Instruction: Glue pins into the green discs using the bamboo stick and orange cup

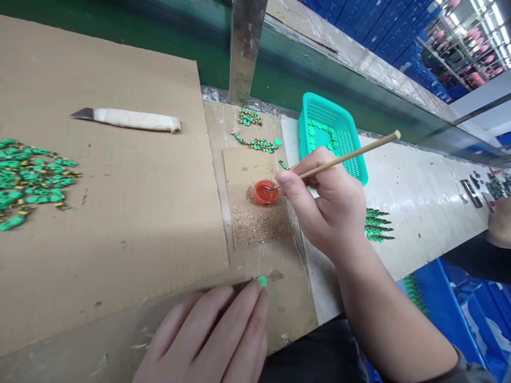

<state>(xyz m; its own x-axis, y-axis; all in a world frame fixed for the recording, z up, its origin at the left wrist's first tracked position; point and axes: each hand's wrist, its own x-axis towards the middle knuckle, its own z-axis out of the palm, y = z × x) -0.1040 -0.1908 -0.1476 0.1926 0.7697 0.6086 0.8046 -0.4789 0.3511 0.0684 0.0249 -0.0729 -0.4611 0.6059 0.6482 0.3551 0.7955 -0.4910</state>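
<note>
A thin wooden stick (351, 154) is pinched between the thumb and fingers of my right hand (329, 205). The stick's lower tip dips into a small red cap (265, 192) of reddish liquid, set on a speckled piece of cardboard (243, 162). Lower in the view, my left hand (215, 330) has its fingers pressed together on a small green disc (262, 281), just above the work surface. Most of the disc's edge shows past the fingertips; the thumb is hidden.
Green, yellow and black pieces (35, 178) lie piled at left. A wrapped-handle blade (131, 119) rests on cardboard. Beyond my right hand stands a turquoise basket (349, 127) with green discs. Another person's hand (500, 223) is at the far right, near a blue bin (443, 303).
</note>
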